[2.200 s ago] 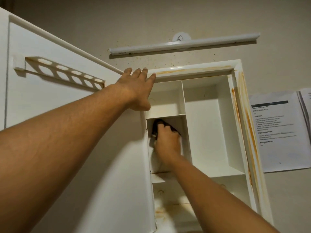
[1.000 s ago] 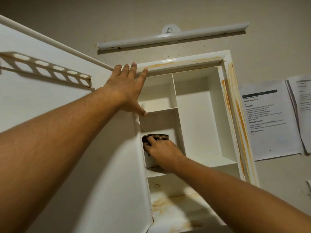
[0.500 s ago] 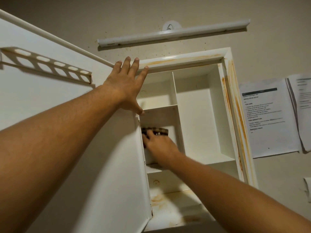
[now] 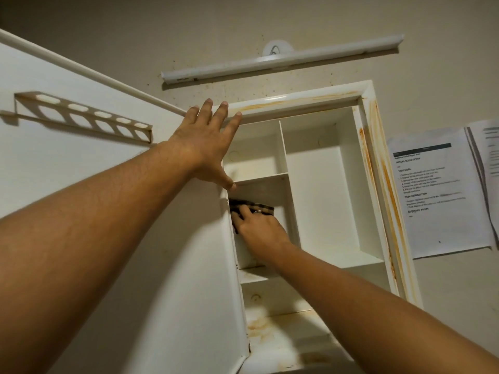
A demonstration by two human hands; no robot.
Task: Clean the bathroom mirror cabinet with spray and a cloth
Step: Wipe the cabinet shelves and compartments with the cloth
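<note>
Wiping: the middle-left compartment of the cabinet (image 4: 374, 168) is judged the step in hand.
Tool: the dark checked cloth (image 4: 263, 209) is pressed against that compartment's back wall.
Right side: the right hand (image 4: 260, 230) is laid flat on the cloth, fingers extended.
Left side: the left hand (image 4: 206, 147) is spread against the top corner of the open door (image 4: 67, 157).
Next: firmer pressure is likely called for on the rust-stained lower shelf (image 4: 270, 327).
Spray: none is seen.

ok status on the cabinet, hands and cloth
Left hand flat at open door's top corner. Right hand pressing cloth into cabinet's middle-left compartment. Nothing seen in the way; spray out of view.
</note>
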